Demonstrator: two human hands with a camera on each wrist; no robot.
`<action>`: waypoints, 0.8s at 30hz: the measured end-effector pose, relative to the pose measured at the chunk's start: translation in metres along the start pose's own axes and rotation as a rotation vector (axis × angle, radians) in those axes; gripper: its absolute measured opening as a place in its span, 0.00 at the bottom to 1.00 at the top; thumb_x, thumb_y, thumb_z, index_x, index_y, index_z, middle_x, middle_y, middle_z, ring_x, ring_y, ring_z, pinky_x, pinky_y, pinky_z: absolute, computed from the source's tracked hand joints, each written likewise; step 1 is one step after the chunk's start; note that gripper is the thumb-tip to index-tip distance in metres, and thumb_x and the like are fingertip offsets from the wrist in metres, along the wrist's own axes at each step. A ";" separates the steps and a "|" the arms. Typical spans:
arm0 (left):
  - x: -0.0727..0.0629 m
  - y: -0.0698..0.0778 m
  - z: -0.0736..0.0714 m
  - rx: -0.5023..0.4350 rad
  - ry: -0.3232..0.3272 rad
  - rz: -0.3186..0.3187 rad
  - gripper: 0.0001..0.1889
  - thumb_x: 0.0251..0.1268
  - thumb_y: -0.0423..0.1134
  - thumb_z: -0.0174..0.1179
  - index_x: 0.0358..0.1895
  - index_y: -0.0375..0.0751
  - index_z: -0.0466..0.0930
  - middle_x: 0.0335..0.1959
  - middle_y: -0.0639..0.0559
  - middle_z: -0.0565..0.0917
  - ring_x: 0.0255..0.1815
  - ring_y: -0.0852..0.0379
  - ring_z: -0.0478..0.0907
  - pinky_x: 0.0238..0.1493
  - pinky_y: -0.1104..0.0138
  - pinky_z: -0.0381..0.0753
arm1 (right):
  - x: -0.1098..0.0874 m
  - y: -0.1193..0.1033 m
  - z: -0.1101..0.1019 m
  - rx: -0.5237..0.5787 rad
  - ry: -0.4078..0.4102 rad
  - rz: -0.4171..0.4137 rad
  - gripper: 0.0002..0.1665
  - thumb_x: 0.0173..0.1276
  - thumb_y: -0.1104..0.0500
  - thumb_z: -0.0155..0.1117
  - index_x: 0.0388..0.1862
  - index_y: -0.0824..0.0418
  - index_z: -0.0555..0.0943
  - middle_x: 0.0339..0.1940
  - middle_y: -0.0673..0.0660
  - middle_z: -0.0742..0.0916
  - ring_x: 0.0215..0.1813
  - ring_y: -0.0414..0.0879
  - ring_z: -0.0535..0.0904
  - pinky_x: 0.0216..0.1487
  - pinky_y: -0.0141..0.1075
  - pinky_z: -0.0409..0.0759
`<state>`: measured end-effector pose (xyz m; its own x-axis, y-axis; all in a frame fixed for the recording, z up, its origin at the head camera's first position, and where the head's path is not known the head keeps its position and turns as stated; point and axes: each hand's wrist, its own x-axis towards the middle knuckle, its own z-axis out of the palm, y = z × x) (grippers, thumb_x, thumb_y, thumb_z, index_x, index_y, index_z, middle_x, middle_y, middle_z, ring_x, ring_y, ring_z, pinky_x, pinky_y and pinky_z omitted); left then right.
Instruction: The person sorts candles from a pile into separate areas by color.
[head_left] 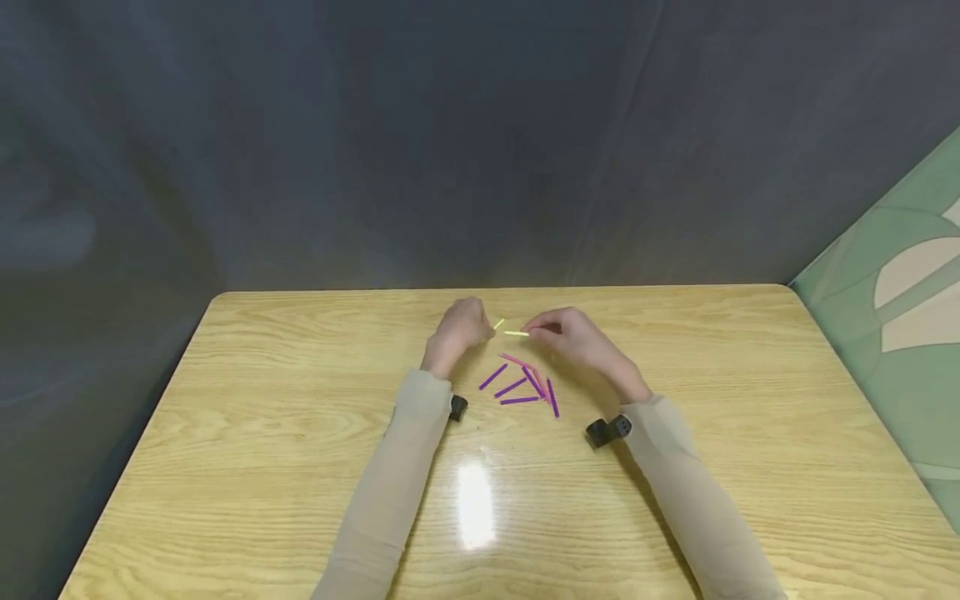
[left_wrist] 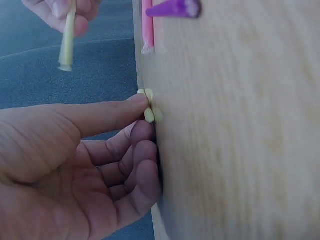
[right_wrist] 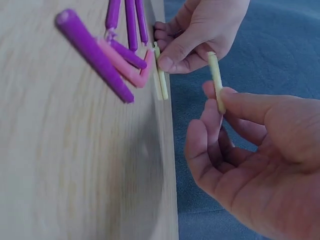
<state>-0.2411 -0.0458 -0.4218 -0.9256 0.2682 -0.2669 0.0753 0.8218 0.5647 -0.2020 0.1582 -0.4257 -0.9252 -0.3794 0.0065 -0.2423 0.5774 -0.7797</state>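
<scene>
Head view shows two hands apart from each other, both at the far side of the purple sticks on the wooden table. The left hand pinches a short yellow stick; the left wrist view shows it down against the table under the thumb, the fingers curled beside it. The right hand pinches another yellow stick near one end, between thumb and fingertips, and the right wrist view shows that one raised off the table.

One pink stick lies just beyond the purple sticks; a second lies among them, their ends meeting at a corner.

To place the yellow sticks well, I would hold the left one steady with light thumb pressure, since a thin stick probably rolls easily. The right one is best lowered level and released gently, with sleeves and knuckles clear of the purple sticks.
</scene>
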 end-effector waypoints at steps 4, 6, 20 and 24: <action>0.002 -0.002 0.002 0.000 0.005 0.008 0.17 0.61 0.32 0.63 0.15 0.42 0.70 0.19 0.52 0.74 0.18 0.59 0.65 0.25 0.67 0.70 | 0.002 0.002 -0.003 -0.042 -0.002 -0.008 0.08 0.68 0.66 0.61 0.41 0.68 0.84 0.37 0.60 0.87 0.38 0.49 0.80 0.45 0.41 0.79; 0.004 -0.003 0.002 0.002 0.002 0.014 0.19 0.62 0.33 0.62 0.14 0.42 0.68 0.19 0.52 0.73 0.17 0.59 0.63 0.26 0.66 0.70 | 0.004 0.003 -0.006 -0.051 -0.014 0.011 0.08 0.66 0.66 0.61 0.40 0.69 0.84 0.34 0.59 0.86 0.36 0.47 0.79 0.42 0.39 0.79; 0.020 -0.002 -0.002 0.054 0.033 0.033 0.18 0.60 0.30 0.61 0.17 0.42 0.64 0.18 0.52 0.66 0.18 0.58 0.62 0.22 0.68 0.64 | 0.033 0.012 -0.003 -0.146 0.010 0.115 0.08 0.58 0.67 0.60 0.33 0.70 0.85 0.22 0.55 0.84 0.22 0.41 0.74 0.27 0.32 0.75; 0.022 -0.004 -0.003 0.049 0.048 0.011 0.18 0.61 0.28 0.59 0.16 0.43 0.63 0.16 0.52 0.64 0.17 0.58 0.60 0.20 0.68 0.63 | 0.042 0.007 0.001 -0.183 0.003 0.089 0.07 0.59 0.68 0.60 0.30 0.68 0.85 0.19 0.54 0.83 0.21 0.42 0.74 0.30 0.35 0.76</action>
<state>-0.2632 -0.0450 -0.4274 -0.9414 0.2541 -0.2221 0.1028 0.8428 0.5283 -0.2424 0.1454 -0.4321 -0.9463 -0.3185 -0.0552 -0.2079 0.7306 -0.6504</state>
